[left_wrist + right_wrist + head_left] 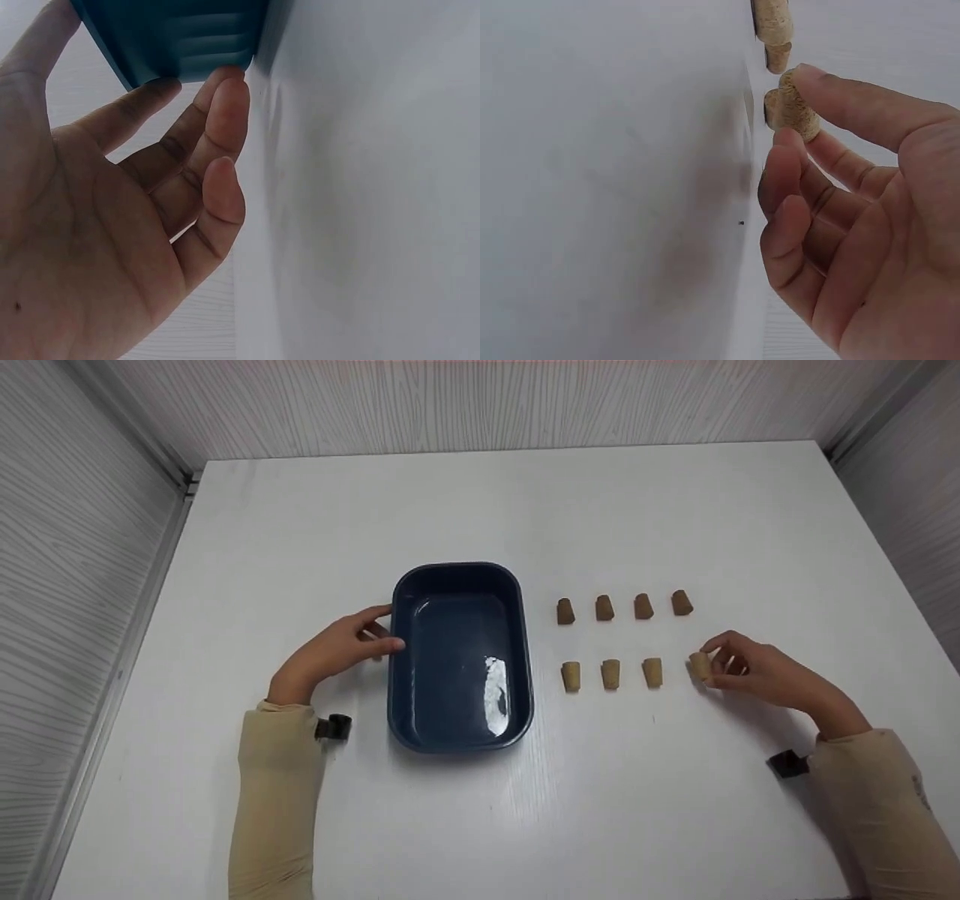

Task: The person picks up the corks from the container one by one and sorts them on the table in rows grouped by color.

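Note:
On the table, a deep blue rectangular baking dish (457, 660) has nothing in it. At its left side my left hand (341, 649) holds the wall, thumb at the rim and fingers against the outside; the left wrist view shows the fingers on the dish's outer wall (187, 37). My right hand (757, 671) pinches a light tapered cork stopper (799, 112) between thumb and fingers, at the right end of the near row. Whether this cork touches the table I cannot tell. Other light corks (610, 674) stand in that row.
Behind the light corks runs a row of several darker brown corks (604, 608), parallel to it. Both rows lie right of the dish on the white table (465, 825). Pale wood-grain panels (450, 405) enclose the back and sides.

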Available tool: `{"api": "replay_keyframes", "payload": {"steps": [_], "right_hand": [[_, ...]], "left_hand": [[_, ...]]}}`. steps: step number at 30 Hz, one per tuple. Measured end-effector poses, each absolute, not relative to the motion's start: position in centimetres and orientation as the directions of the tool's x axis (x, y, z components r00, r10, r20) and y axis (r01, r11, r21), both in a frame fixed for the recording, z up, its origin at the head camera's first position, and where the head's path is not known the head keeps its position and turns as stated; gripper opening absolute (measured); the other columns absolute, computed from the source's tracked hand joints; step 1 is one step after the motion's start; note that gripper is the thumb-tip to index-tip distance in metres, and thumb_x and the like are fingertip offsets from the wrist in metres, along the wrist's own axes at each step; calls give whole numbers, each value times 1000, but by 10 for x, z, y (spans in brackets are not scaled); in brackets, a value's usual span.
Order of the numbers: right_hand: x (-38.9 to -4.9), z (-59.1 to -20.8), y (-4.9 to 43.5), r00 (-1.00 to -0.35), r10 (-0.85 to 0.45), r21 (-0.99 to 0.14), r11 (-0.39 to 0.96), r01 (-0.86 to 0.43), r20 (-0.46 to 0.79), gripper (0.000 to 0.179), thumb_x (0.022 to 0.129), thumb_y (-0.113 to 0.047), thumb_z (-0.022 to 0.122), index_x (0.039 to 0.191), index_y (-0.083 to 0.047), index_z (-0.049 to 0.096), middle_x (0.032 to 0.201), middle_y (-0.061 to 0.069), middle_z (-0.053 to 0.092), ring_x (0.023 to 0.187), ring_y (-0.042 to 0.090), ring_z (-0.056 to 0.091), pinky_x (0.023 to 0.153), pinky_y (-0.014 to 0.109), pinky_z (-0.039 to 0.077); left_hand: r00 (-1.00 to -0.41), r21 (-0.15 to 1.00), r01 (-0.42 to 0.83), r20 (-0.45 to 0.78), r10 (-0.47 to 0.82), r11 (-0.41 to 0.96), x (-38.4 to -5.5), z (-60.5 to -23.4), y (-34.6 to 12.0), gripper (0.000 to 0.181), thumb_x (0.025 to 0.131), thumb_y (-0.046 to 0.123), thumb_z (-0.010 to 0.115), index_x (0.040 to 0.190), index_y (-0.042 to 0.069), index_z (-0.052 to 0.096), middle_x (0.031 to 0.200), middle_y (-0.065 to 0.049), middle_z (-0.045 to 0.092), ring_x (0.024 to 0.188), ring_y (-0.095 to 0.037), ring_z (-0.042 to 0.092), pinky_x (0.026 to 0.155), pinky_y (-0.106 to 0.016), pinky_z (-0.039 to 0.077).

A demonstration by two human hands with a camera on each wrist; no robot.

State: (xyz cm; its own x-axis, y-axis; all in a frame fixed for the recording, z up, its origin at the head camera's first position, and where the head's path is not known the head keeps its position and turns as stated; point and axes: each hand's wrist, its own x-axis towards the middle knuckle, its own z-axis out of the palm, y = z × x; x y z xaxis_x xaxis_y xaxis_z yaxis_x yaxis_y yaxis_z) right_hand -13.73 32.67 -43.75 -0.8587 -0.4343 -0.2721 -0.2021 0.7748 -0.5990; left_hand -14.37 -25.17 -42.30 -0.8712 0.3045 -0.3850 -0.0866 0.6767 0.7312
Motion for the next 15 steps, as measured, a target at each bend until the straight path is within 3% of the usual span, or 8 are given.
{"api": "replay_keyframes", "payload": {"steps": [15], "right_hand": [[-136, -436, 325, -845, -391, -566, 814, -132, -366, 38, 91, -19, 68, 120, -5, 47, 97, 8, 60, 81, 10, 53, 69, 23, 43]], "left_hand": [[-867, 726, -87, -392, 307, 682, -144, -423, -251, 81, 88, 56, 63, 152, 20, 31, 127, -14, 58, 102, -26, 61, 94, -43, 42]]}}
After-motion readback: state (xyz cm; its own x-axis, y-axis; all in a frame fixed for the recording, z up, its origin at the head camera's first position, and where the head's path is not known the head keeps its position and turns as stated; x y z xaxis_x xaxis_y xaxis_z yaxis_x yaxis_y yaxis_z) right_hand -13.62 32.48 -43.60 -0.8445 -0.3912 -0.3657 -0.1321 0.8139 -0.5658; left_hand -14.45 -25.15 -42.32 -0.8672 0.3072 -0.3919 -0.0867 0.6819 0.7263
